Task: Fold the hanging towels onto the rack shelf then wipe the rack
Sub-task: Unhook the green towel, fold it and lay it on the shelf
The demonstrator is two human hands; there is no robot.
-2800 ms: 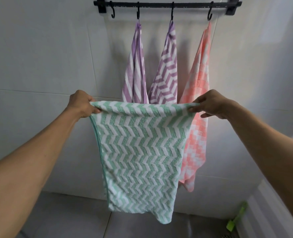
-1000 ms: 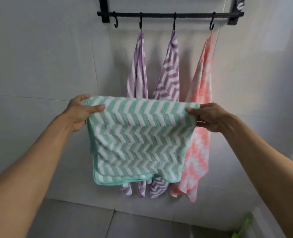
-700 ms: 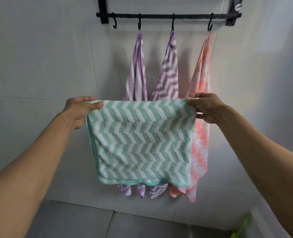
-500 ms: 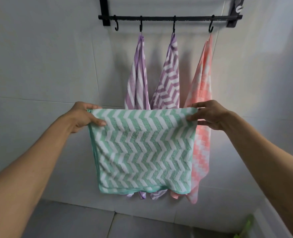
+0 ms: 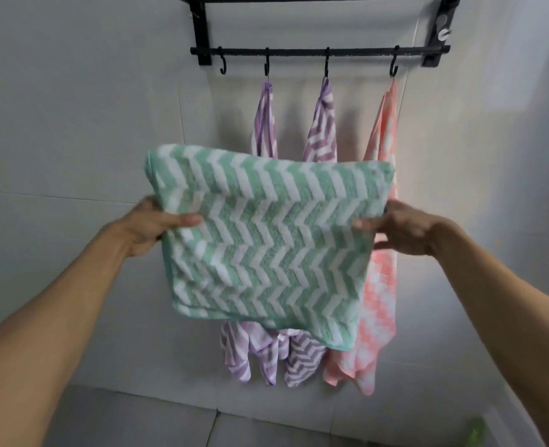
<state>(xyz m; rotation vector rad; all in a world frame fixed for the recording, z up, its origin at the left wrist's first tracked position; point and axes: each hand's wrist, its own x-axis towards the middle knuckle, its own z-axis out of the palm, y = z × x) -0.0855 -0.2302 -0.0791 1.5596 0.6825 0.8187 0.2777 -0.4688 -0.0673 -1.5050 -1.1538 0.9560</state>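
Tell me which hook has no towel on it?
The leftmost hook on the black rack is bare. The other three each carry a hanging towel: two purple ones and a pink one.

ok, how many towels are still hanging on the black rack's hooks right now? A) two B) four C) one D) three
D: two purple-and-white zigzag towels and one pink-and-white checked towel hang from three hooks of the black metal wall rack; the leftmost hook is bare, and the green-and-white zigzag towel is held in both hands.

green towel [image 5: 266, 240] now lifted higher, top edge folding over, hands [image 5: 152, 225] gripping mid-sides
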